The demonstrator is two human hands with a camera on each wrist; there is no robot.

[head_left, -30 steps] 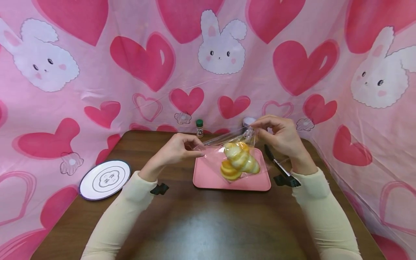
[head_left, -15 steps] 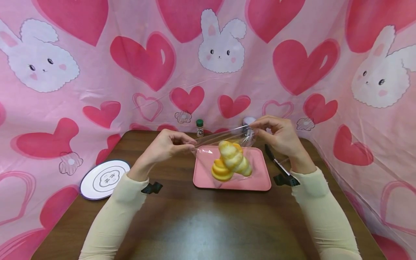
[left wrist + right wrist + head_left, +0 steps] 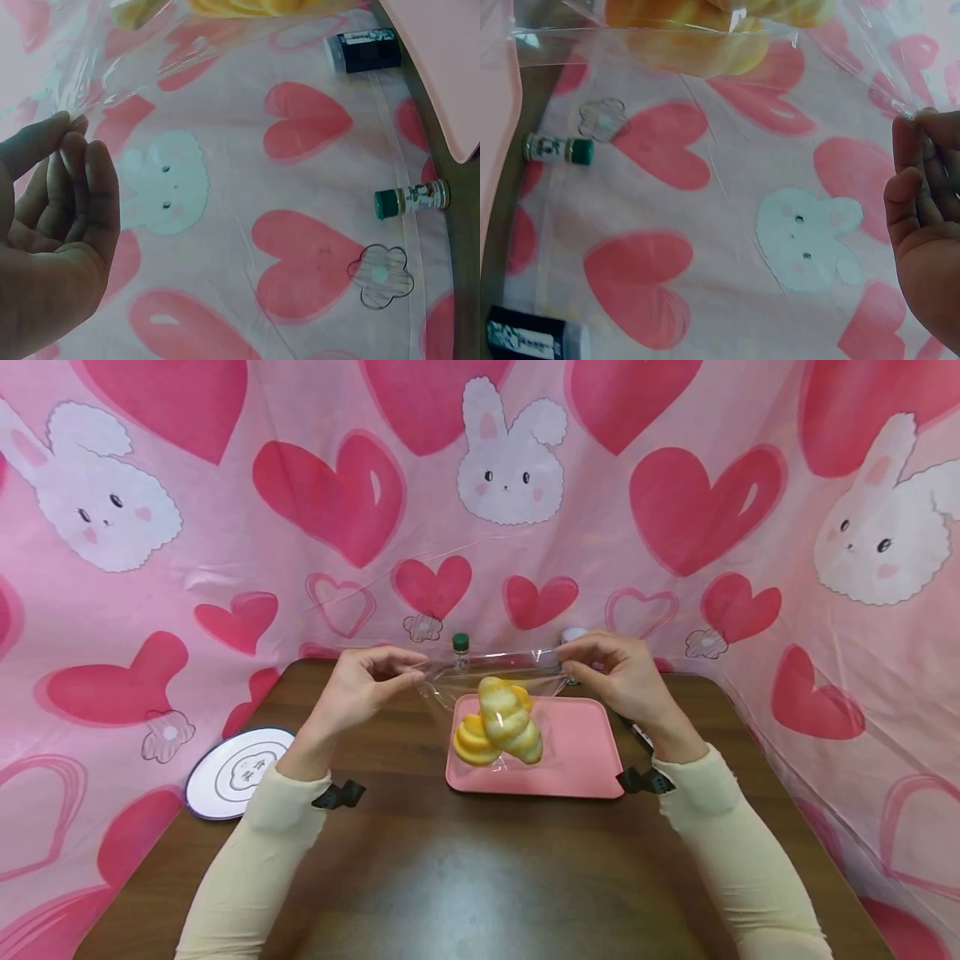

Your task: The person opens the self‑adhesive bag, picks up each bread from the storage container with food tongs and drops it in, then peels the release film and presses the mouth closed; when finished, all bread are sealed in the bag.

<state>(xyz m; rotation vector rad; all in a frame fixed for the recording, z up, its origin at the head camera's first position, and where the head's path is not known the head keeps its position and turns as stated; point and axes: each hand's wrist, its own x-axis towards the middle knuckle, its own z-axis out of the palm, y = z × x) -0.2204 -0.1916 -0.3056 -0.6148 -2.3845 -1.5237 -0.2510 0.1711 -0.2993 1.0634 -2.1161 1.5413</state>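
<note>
Bread (image 3: 501,730) hangs inside a clear plastic bag (image 3: 491,681), held above the pink tray (image 3: 577,760). Left hand (image 3: 360,687) pinches the bag's top edge at 9 o'clock of the bread, right hand (image 3: 617,675) pinches it at 3 o'clock.

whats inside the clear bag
The clear bag, pinched at its top corners by the left hand and right hand, holds yellow and white bread rolls; their exact count is unclear.
</note>
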